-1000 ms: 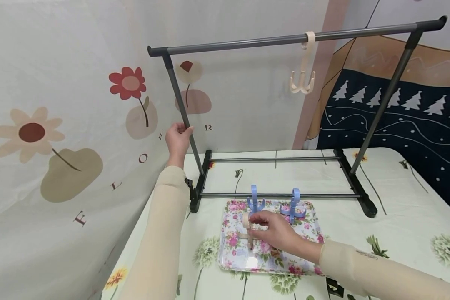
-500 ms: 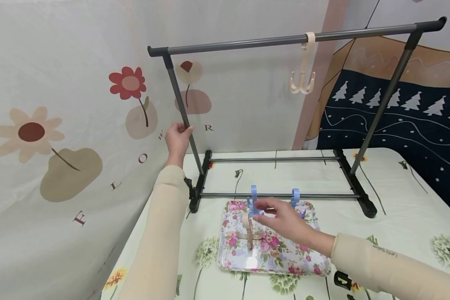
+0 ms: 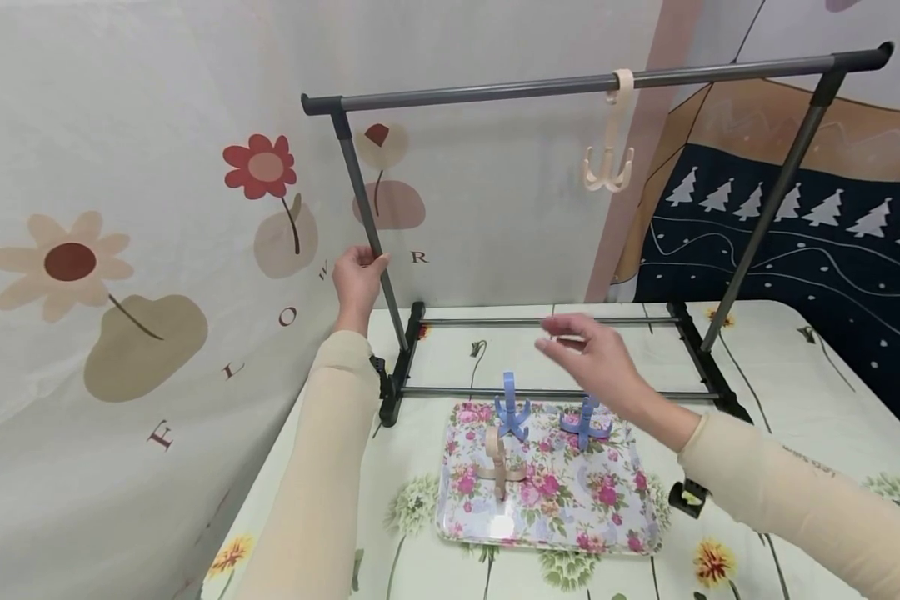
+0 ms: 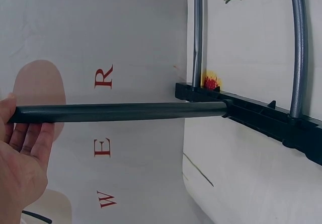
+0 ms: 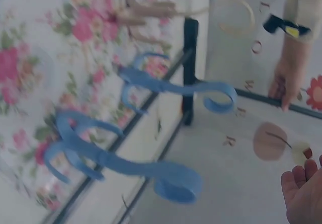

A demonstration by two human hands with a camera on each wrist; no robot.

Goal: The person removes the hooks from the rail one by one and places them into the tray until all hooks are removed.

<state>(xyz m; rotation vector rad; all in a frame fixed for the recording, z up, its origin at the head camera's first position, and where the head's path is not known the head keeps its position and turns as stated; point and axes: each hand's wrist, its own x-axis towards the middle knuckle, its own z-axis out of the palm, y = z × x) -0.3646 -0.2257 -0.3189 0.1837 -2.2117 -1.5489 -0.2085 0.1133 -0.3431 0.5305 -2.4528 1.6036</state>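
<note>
My left hand (image 3: 357, 283) holds the left upright post (image 3: 362, 187) of a dark metal rack, thumb on one side and fingers on the other; the left wrist view shows the same grip from below. Above the rack's lower bars, my right hand (image 3: 598, 360) is in the air with loosely bent fingers and nothing in them. Below it, two blue multi-prong hooks (image 3: 512, 417) and a beige one (image 3: 499, 477) stand on a floral tray (image 3: 517, 535). Another beige four-prong hook (image 3: 610, 162) hangs from the rack's top bar (image 3: 480, 90), right of its middle.
The rack's black feet (image 3: 401, 375) rest on a table with a flower-patterned cloth (image 3: 412, 575). Behind stands a pale printed curtain (image 3: 495, 208), and a dark tree-patterned cloth (image 3: 787, 250) hangs at the right.
My right hand has left the beige hook on the tray and risen, away from me and to the right. My left hand keeps its hold on the post.
</note>
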